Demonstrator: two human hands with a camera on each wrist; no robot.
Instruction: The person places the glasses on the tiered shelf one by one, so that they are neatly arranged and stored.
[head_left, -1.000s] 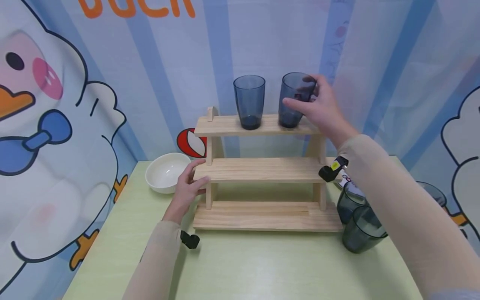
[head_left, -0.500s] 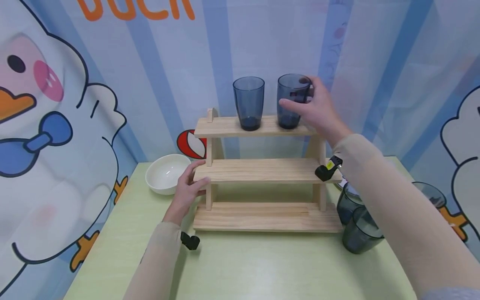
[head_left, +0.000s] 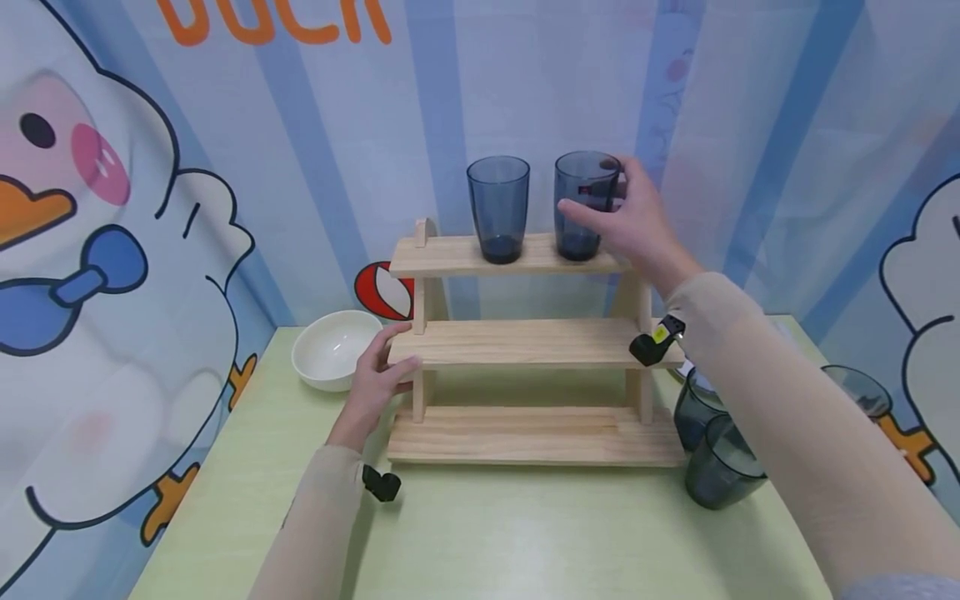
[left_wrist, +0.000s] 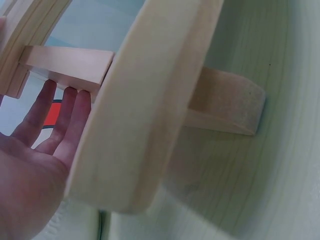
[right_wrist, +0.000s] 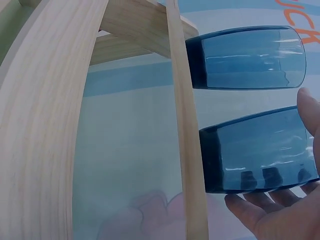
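Observation:
A three-tier wooden display stand (head_left: pixel 517 342) stands on the table. On its top board are two blue tinted drinking glasses, both upright. My right hand (head_left: pixel 645 225) holds the right glass (head_left: pixel 577 237) from the right side, thumb in front and fingers behind. In the right wrist view, that glass (right_wrist: pixel 250 150) has its base at the top board, fingers along its wall. The left glass (head_left: pixel 498 208) stands a short gap away. My left hand (head_left: pixel 373 383) grips the left end of the middle tier; in the left wrist view its fingers (left_wrist: pixel 62 125) reach the wooden side support (left_wrist: pixel 70 65).
Several dark tinted glasses stand at the right of the stand, among them a front glass (head_left: pixel 720 471), partly behind my right forearm. A white bowl (head_left: pixel 333 350) sits at the back left. Behind the table (head_left: pixel 525 533) hangs a cartoon duck curtain (head_left: pixel 315 150).
My right hand has shifted the right glass slightly left along the top board, closer to the other glass. The left hand stays in place on the stand.

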